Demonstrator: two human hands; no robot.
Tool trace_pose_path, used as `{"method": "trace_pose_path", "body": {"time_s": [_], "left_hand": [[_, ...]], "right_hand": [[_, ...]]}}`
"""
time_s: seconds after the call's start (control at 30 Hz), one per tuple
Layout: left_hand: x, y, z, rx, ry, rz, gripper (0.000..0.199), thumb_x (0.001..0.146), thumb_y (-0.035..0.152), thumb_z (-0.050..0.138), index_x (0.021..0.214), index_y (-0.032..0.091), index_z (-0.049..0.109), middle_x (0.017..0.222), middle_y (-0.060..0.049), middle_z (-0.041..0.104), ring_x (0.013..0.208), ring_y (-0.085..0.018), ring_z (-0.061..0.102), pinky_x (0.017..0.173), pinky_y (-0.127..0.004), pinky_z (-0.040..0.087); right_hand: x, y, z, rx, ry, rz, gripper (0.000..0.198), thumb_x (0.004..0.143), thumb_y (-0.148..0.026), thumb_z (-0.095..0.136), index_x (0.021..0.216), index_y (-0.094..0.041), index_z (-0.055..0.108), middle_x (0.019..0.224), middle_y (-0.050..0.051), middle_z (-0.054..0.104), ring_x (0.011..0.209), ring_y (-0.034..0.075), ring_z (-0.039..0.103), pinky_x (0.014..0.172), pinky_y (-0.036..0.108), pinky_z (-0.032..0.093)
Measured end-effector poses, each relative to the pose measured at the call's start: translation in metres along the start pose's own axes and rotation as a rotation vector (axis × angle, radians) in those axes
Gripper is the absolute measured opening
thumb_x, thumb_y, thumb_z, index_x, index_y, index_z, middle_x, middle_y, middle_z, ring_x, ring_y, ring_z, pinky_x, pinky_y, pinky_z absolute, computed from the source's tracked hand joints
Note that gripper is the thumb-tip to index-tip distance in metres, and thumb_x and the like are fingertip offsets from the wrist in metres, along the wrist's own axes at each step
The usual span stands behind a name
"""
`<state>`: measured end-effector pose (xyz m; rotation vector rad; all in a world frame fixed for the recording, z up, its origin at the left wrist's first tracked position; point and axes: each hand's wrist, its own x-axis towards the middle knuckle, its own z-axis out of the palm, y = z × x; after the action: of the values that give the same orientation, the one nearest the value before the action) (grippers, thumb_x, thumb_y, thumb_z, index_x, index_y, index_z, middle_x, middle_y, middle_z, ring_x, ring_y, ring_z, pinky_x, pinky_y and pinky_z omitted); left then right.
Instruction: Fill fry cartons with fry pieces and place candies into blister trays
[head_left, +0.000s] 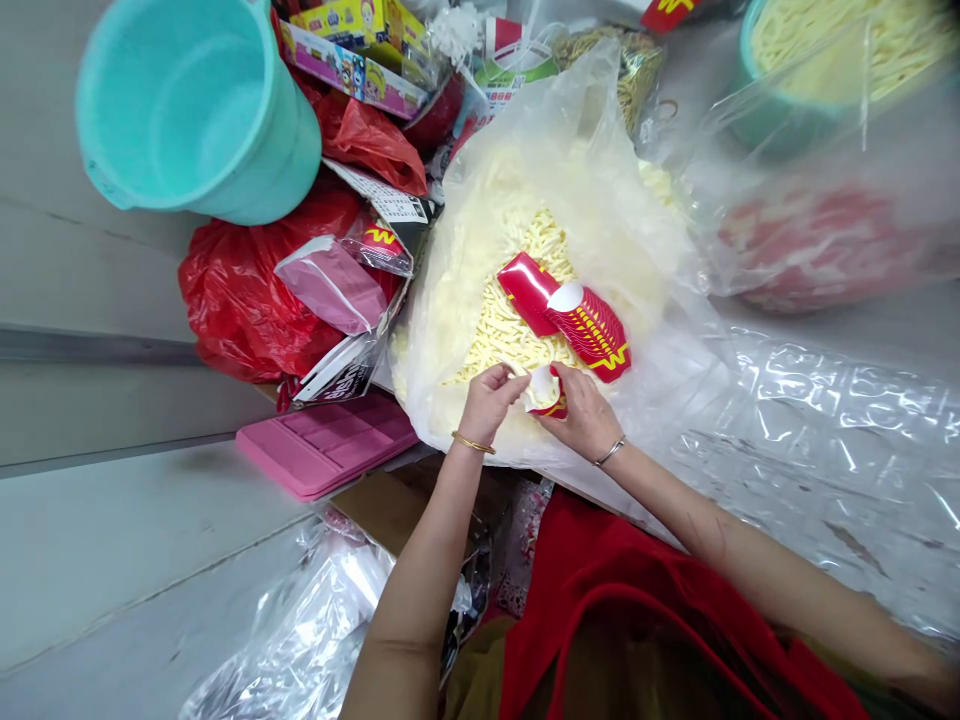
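Observation:
My right hand (pixel 587 412) grips a small red-and-yellow fry carton (pixel 555 409) with a white inside, its mouth tilted toward my left hand. Pinched in the fingers of my left hand (pixel 489 400) are pale fry-shaped sticks (pixel 516 371), right at the carton's opening. Both hands are over a large translucent plastic bag (pixel 637 260), spread open around a heap of the same pale yellow sticks (pixel 502 325). On that heap lie a plain red carton (pixel 529 290) and a stack of nested red cartons with yellow print (pixel 594 330).
At the upper left, a turquoise bucket (pixel 292 150) stands by a red plastic bag (pixel 240 290). A pink plastic tray (pixel 322 445) lies at the table's left edge. Another tub (pixel 750 45) of pale sticks is at the upper right, near a clear bag with red contents (pixel 832 240).

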<state>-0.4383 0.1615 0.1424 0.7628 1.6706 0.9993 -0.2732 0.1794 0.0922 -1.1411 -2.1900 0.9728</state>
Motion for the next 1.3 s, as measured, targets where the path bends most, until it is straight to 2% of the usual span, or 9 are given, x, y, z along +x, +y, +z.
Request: {"method": "trace_pose_path", "body": {"time_s": [0.23,0.4,0.53,0.63,0.73,0.87,1.07,1.2,1.3], "left_hand": [[-0.015,-0.002,0.014,0.62,-0.067,0.166,0.019,0.08,0.032,0.058,0.092,0.018,0.062,0.066,0.003,0.055,0.06,-0.01,0.05,0.058,-0.021,0.038],[-0.024,-0.003,0.046,0.905,-0.088,0.325,0.016,0.082,0.018,0.049,0.072,0.017,0.061,0.078,-0.004,0.061,0.076,-0.015,0.056,0.07,-0.026,0.041],[-0.022,-0.003,0.048,0.75,-0.317,0.341,0.017,0.085,0.018,0.046,0.076,0.018,0.061,0.076,-0.002,0.062,0.072,-0.013,0.058,0.068,-0.023,0.043],[-0.004,-0.004,0.035,0.648,-0.154,0.263,0.017,0.087,0.027,0.046,0.088,0.018,0.06,0.075,-0.001,0.063,0.069,-0.012,0.058,0.065,-0.022,0.043],[0.024,-0.012,0.031,0.906,0.127,0.153,0.025,0.081,0.04,0.055,0.088,0.016,0.061,0.072,-0.004,0.062,0.071,-0.018,0.059,0.065,-0.027,0.042],[0.049,-0.026,0.042,1.134,0.14,0.127,0.017,0.075,0.031,0.059,0.082,0.015,0.062,0.077,-0.009,0.064,0.077,-0.023,0.06,0.067,-0.031,0.04],[0.045,-0.024,0.023,0.44,0.168,0.019,0.01,0.074,0.026,0.057,0.076,0.017,0.06,0.053,0.003,0.049,0.052,-0.011,0.047,0.054,-0.022,0.032],[0.03,-0.001,0.002,-0.208,0.025,-0.102,0.017,0.068,0.028,0.066,0.073,0.015,0.058,0.054,0.006,0.042,0.047,-0.004,0.035,0.048,-0.018,0.026],[0.018,0.015,0.0,-0.354,-0.091,-0.14,0.018,0.068,0.028,0.067,0.075,0.014,0.059,0.062,0.005,0.046,0.048,-0.003,0.034,0.049,-0.017,0.027]], "right_hand": [[-0.009,0.005,-0.003,-0.089,-0.003,-0.056,0.067,0.08,-0.031,0.062,0.136,-0.011,0.031,0.122,0.018,0.049,0.113,0.033,0.045,0.094,0.049,0.043],[-0.02,0.017,-0.004,-0.042,0.009,-0.144,0.061,0.081,-0.022,0.057,0.135,-0.014,0.031,0.119,0.016,0.05,0.11,0.031,0.047,0.094,0.049,0.043],[-0.029,0.027,-0.005,0.025,0.052,-0.13,0.062,0.082,-0.027,0.058,0.136,-0.016,0.03,0.118,0.016,0.05,0.109,0.03,0.048,0.092,0.05,0.044],[-0.032,0.033,-0.007,0.045,0.109,-0.071,0.066,0.08,-0.034,0.062,0.135,-0.016,0.03,0.119,0.016,0.05,0.108,0.03,0.049,0.091,0.048,0.045],[-0.031,0.035,-0.01,0.045,0.131,-0.026,0.068,0.079,-0.037,0.064,0.135,-0.016,0.031,0.12,0.016,0.05,0.107,0.03,0.05,0.091,0.047,0.046],[-0.031,0.035,-0.014,0.051,0.117,-0.015,0.069,0.079,-0.037,0.064,0.135,-0.016,0.03,0.121,0.016,0.05,0.11,0.029,0.049,0.093,0.047,0.045],[-0.031,0.034,-0.018,0.066,0.104,0.016,0.069,0.078,-0.039,0.066,0.134,-0.015,0.032,0.12,0.016,0.051,0.109,0.029,0.05,0.093,0.046,0.046],[-0.024,0.028,-0.017,0.069,0.1,0.016,0.068,0.078,-0.038,0.065,0.133,-0.015,0.032,0.119,0.015,0.051,0.109,0.029,0.05,0.093,0.046,0.045],[-0.017,0.02,-0.015,0.059,0.099,-0.002,0.068,0.078,-0.038,0.065,0.134,-0.016,0.032,0.12,0.016,0.05,0.11,0.03,0.049,0.094,0.048,0.045]]}}
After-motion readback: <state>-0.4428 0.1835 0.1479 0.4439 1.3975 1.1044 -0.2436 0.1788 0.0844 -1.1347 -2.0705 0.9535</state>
